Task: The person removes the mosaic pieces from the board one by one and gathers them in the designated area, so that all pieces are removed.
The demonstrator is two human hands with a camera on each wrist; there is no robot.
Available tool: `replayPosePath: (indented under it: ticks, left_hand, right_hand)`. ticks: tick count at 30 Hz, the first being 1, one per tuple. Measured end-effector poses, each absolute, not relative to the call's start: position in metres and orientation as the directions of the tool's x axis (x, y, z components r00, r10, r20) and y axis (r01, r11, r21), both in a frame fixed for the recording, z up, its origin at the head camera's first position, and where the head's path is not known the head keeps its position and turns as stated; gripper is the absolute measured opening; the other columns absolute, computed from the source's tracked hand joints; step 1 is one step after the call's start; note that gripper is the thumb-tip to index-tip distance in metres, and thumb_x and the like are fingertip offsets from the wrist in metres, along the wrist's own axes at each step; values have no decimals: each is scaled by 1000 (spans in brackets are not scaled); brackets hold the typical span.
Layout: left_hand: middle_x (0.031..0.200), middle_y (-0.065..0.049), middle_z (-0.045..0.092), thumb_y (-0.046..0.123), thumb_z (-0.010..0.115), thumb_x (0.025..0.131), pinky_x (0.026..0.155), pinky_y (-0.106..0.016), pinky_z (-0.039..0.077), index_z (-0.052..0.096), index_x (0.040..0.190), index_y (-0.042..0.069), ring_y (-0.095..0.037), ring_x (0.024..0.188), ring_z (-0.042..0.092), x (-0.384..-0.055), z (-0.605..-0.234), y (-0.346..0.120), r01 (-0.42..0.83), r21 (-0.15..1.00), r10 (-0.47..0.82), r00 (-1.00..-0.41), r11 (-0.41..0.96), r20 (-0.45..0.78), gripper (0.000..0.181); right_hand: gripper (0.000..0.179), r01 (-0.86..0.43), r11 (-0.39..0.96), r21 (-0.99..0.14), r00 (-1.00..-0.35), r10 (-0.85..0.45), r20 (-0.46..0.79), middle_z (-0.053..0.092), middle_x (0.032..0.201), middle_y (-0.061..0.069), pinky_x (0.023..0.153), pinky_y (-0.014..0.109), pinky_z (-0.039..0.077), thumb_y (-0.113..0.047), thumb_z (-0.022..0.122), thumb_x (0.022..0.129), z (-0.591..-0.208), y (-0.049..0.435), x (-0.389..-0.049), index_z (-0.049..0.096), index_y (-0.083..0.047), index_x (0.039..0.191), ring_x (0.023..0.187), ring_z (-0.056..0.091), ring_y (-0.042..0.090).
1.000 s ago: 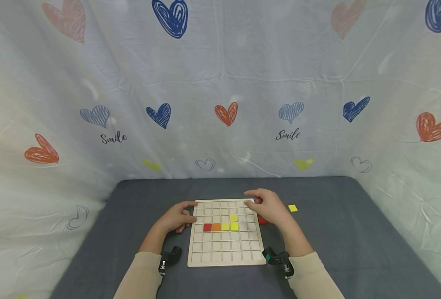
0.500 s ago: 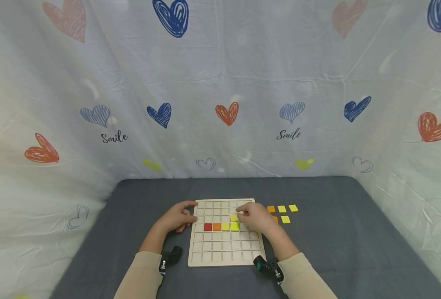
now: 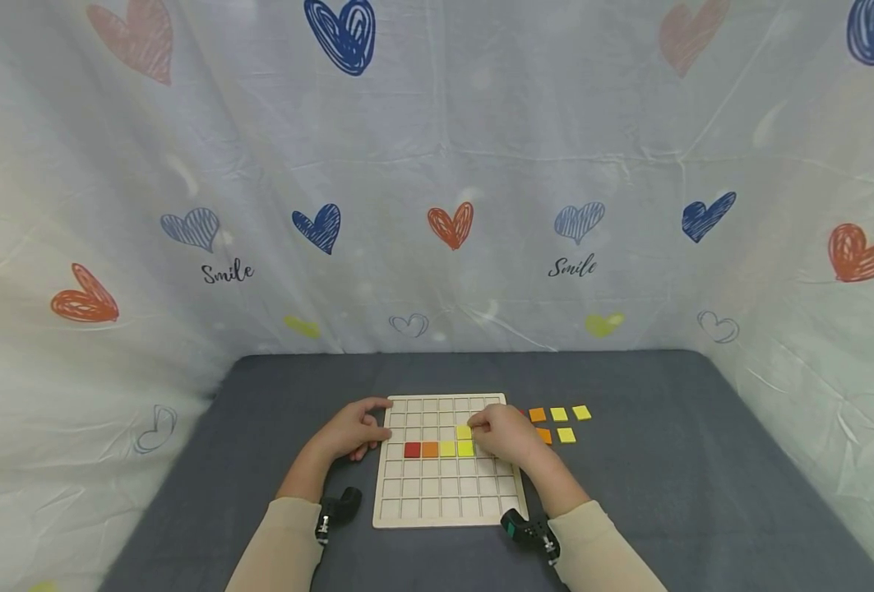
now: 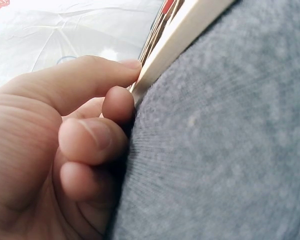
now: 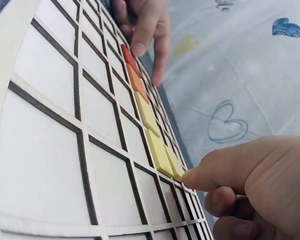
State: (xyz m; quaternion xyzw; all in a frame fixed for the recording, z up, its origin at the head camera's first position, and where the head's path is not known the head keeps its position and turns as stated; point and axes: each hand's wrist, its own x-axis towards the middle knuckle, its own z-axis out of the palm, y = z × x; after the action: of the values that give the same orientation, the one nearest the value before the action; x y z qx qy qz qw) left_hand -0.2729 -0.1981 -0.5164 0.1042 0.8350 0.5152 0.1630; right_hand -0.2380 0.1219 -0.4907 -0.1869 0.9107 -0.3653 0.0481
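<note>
A wooden grid board [image 3: 447, 510] lies on the dark table, with a row of one red tile [image 3: 412, 450], one orange tile [image 3: 429, 450] and two yellow tiles [image 3: 447, 449], plus another yellow tile [image 3: 463, 432] above the row's right end. My left hand [image 3: 346, 429] touches the board's left edge with its index finger and thumb, its other fingers bent beside the edge. Over the board's right half, my right hand [image 3: 506, 432] has a fingertip [image 5: 190, 179] right at the end of the upper yellow tile. Its other fingers are bent in the right wrist view.
Right of the board, loose orange [image 3: 537, 414] and yellow tiles [image 3: 566, 435] lie on the table [image 3: 666, 477], partly hidden by my right hand. A pale curtain [image 3: 377, 279] printed with hearts hangs behind the table and at its sides.
My right hand has moved left and down from the board's upper right edge to the upper yellow tile, uncovering loose tiles. Over the last half second it barely shifts. My left hand stays put.
</note>
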Motion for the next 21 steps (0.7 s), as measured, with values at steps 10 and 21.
replayPosePath:
  ticks: [10, 21]
  left_hand:
    - [63, -7, 59, 15, 78, 93, 39, -29, 39, 50, 150, 9, -14, 37, 45, -273, -515, -199, 13, 893, 348, -923, 451, -163, 64]
    - [63, -7, 60, 16, 79, 92, 39, -29, 39, 51, 149, 11, -14, 38, 45, -273, -516, -198, 3, 889, 337, -926, 459, -170, 64]
  right_hand:
    - [25, -293, 708, -643, -946, -313, 87, 42, 67, -1, 52, 28, 26, -11, 72, 94, -487, 113, -236, 77, -4, 118, 52, 27, 12]
    - [23, -294, 740, -606, -950, -297, 98, 41, 67, -1, 55, 30, 25, -12, 73, 92, -482, 116, -237, 79, -7, 114, 55, 28, 13]
